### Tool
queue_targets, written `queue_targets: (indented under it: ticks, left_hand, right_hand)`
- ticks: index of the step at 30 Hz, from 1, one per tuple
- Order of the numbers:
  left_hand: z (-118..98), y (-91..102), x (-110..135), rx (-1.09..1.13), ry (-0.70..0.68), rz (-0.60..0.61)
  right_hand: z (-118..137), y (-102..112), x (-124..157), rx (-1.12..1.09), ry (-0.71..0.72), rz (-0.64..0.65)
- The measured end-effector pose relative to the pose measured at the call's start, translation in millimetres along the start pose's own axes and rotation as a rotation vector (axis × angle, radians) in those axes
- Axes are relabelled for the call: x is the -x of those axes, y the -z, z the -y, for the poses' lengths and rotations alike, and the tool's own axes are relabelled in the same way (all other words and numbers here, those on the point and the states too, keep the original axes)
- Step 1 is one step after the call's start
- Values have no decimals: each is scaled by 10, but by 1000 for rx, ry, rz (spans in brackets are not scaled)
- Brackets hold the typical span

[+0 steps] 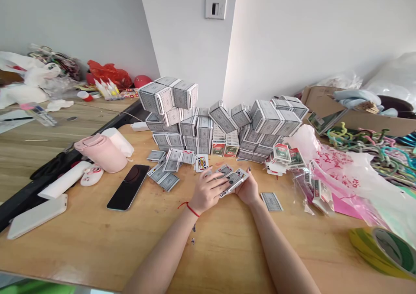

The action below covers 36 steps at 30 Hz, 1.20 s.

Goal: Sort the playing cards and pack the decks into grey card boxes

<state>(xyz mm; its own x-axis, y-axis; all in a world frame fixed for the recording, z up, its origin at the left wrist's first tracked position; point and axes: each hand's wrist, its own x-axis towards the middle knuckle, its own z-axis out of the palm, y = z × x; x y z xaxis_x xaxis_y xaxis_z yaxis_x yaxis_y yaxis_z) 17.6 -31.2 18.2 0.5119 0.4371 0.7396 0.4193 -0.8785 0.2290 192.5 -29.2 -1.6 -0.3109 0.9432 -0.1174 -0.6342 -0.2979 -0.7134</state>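
Note:
My two hands meet at the middle of the wooden table [97, 242]. In my right hand [248, 190] sits a fan of playing cards [232, 179], gripped from below. My left hand [206, 192], with a red string on its wrist, lies curled over the left end of the same cards. A single face-down card [272, 201] lies just right of my right hand. More loose cards [167, 172] are scattered to the left, one of them face up [201, 162]. Behind them rises a pile of grey card boxes [208, 121].
A black phone [128, 186], a pink jug [100, 152] and white items lie at the left. Plastic bags with card packs [328, 172], coloured hooks [367, 144] and a cardboard box [354, 112] fill the right. A tape roll [386, 248] lies at the near right.

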Motion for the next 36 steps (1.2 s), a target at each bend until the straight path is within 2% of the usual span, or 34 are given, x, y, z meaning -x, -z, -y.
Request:
queue_targets:
  ticks: [3, 6, 9, 13, 16, 19, 21, 23, 26, 29, 32, 36]
  left_hand:
    - [-44, 21, -21, -98, -20, 22]
    - [-79, 29, -16, -101, 65, 59]
    - [-96, 15, -9, -56, 186, 85]
    - [-93, -4, -31, -53, 298, 41]
    - [-71, 0, -33, -120, 304, 10]
    - [-38, 2, 23, -102, 293, -81]
    - [-27, -9, 82, -24, 320, -164]
    - [-33, -33, 129, 69, 427, -198]
    - [-54, -91, 131, 276, 674, -106]
    - [-44, -166, 59, 613, 856, -63]
    - [12, -235, -3, 821, 929, -125]
    - [91, -283, 9, 844, 1016, -197]
  right_hand:
    - [23, 22, 25, -30, 10, -37]
    - [32, 63, 26, -19, 37, -82]
    - [6, 77, -5, 84, 47, -98]
    - [-42, 76, -64, 181, 93, -146]
    - [-50, 97, -97, 144, 156, -186]
    - [-30, 135, -114, 101, 219, -235]
    - [-13, 155, -117, 76, 244, -254]
    - [-5, 159, -115, 58, 258, -256]
    - [-23, 126, -103, 62, 268, -236]
    - [-80, 61, -92, 109, 251, -212]
    - [-155, -8, -92, 168, 195, -171]
    - [-240, -62, -109, 302, 183, -173]
